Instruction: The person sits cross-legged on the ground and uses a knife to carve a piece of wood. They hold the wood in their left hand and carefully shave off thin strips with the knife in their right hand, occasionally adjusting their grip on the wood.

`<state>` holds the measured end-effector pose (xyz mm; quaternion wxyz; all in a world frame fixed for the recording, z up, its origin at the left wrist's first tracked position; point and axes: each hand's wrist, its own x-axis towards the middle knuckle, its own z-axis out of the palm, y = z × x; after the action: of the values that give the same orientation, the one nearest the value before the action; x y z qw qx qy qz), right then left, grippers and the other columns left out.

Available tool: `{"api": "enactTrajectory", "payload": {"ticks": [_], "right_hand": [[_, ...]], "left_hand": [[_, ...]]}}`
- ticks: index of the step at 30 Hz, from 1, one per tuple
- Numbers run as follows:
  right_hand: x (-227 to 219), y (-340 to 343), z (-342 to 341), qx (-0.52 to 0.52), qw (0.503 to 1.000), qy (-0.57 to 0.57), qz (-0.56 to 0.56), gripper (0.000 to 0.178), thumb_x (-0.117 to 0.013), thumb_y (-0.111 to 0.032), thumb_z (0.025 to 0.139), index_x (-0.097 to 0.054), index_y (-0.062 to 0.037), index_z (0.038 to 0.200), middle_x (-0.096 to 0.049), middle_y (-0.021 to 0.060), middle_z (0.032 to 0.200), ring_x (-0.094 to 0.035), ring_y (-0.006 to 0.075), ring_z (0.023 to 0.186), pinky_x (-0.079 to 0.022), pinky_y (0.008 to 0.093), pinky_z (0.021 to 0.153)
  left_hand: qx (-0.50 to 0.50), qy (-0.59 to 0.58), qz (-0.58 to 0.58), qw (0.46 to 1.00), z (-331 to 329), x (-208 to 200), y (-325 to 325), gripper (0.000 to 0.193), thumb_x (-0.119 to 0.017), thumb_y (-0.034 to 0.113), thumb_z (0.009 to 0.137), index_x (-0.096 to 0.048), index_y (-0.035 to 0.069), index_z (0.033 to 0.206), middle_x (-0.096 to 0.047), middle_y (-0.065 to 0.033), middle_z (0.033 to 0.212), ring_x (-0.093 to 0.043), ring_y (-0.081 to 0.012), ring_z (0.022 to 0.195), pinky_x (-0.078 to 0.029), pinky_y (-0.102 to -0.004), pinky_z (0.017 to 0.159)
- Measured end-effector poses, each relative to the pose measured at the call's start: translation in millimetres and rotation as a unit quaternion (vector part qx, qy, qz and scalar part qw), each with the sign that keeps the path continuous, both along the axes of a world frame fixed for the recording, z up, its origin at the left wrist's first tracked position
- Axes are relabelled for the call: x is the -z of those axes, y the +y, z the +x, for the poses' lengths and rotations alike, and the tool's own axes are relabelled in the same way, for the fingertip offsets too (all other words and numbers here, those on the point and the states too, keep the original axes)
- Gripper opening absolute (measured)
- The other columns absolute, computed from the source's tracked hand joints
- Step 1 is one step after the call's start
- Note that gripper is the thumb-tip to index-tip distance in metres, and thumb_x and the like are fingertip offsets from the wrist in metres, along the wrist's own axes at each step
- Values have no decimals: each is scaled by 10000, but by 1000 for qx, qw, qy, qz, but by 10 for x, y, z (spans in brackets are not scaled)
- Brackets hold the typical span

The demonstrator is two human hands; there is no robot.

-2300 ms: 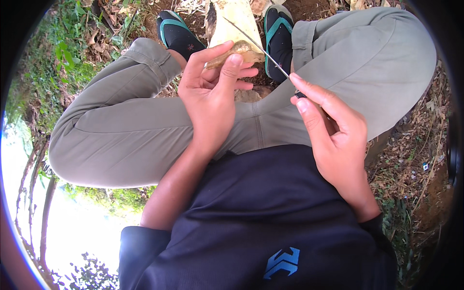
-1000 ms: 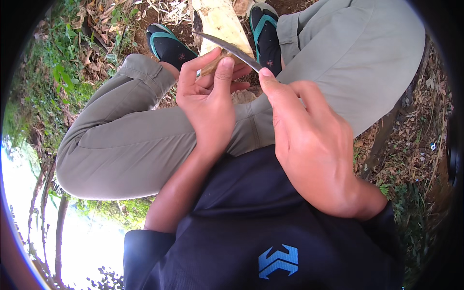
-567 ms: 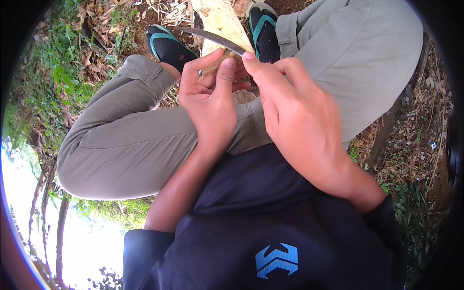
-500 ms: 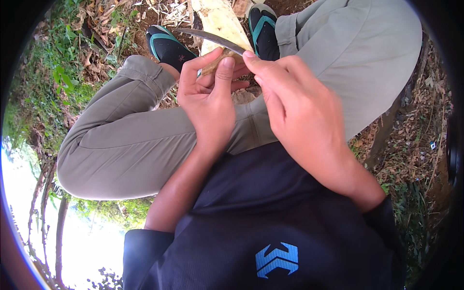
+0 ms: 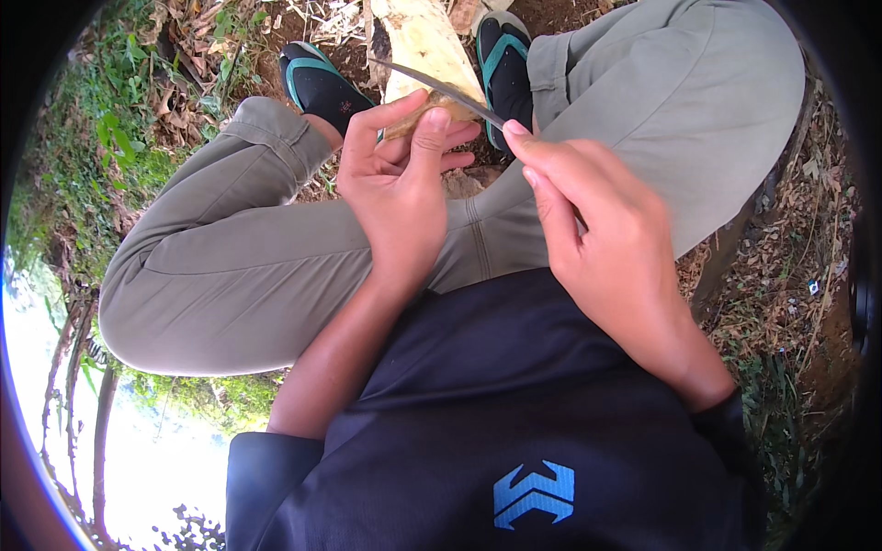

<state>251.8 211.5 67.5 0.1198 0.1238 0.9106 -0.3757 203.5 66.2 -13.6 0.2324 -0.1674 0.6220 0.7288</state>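
Between the thumb and fingers of my left hand [image 5: 404,170] is a small piece of wood [image 5: 418,118], yellowish brown, held up over the gap between my legs. My right hand [image 5: 602,216] is closed round a knife, its thumb pressed along the back near the base of the blade [image 5: 441,89]. The thin curved blade points up and to the left, passing across the upper side of the wood piece. The knife's handle is hidden inside my right fist. Part of the wood piece is covered by my left fingers.
Beyond my hands a thick pale log [image 5: 423,41] with a cut face lies between my sandalled feet [image 5: 322,87]. Wood shavings [image 5: 317,20] and dry leaves litter the ground around it. Green plants grow at the left, and my bent legs [image 5: 248,266] frame the space.
My right hand has drawn back to the right and slightly toward me, sliding the blade along the wood piece. My left hand has stayed nearly still.
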Motion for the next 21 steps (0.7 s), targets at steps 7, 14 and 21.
{"api": "enactTrajectory", "payload": {"ticks": [7,14,21], "right_hand": [[127,-51,-57,-31,998,27,44,342,-630,51,896,-686,-72,1210,-653,105,898,-634,253,699,-507,331,602],[341,223,-136,32,975,-9,-220,264,-585,-48,988,-669,-16,1237,-711,86,1103,-650,131,908,-508,267,816],[166,385,-119,6,980,-41,-194,254,-569,-47,1000,-672,7,1226,-715,94,1091,-622,121,923,-485,256,844]], "left_hand": [[-4,10,2,1000,-2,19,-3,265,-628,113,992,-521,-37,1184,-715,-236,936,-738,-283,893,-628,-354,706],[-3,33,-22,999,-56,15,-34,305,-623,129,998,-504,-50,1213,-715,-247,936,-739,-293,888,-624,-345,700],[-16,43,-22,999,-94,4,-44,299,-617,124,1000,-503,-41,1222,-715,-243,920,-741,-292,878,-625,-342,696]]}}
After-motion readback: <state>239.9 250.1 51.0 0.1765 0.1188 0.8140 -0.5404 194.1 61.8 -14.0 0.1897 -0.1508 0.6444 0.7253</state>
